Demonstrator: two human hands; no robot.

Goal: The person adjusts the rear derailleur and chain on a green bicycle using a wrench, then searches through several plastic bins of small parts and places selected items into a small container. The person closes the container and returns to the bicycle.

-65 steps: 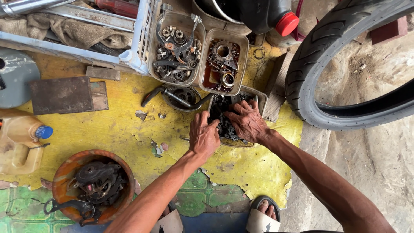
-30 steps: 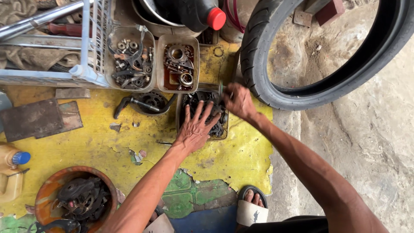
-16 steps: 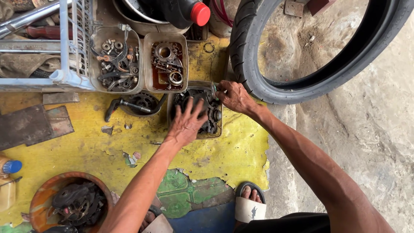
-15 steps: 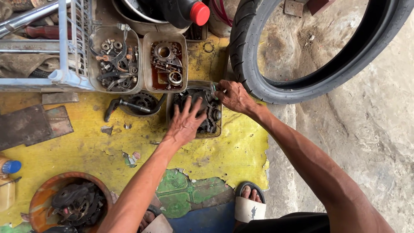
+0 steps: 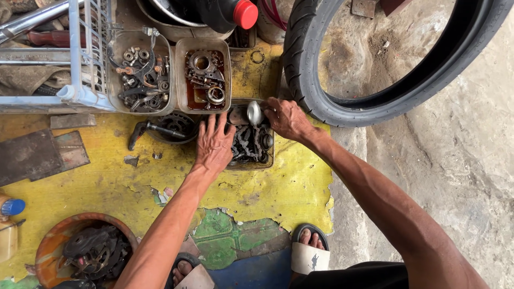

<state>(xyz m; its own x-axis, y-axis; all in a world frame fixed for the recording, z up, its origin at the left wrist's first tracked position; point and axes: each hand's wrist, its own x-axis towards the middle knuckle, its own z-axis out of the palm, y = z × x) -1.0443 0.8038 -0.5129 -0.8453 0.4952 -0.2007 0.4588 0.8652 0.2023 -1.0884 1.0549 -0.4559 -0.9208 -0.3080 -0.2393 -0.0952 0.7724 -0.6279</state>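
Note:
A small rectangular tray [image 5: 251,165] on the yellow painted floor holds a dark greasy chain and metal parts. My left hand [image 5: 214,143] lies flat, fingers spread, on the tray's left side. At the tray's far right corner my right hand [image 5: 288,119] pinches a small shiny silver rounded part [image 5: 254,113], raised a little above the chain. Both forearms reach in from the bottom of the view.
Two more trays of nuts, washers and bearings [image 5: 140,75] [image 5: 203,76] sit behind. A black tyre [image 5: 316,85] stands at right, a red-capped bottle [image 5: 235,13] at top, an orange bowl of dark parts [image 5: 85,251] at lower left. A white metal rack [image 5: 80,64] lies at left. My sandalled foot [image 5: 308,254] is below.
The view has shifted, so the trays sit farther left. My right hand moved from inside the tray to its far right corner and now lifts a shiny silver part.

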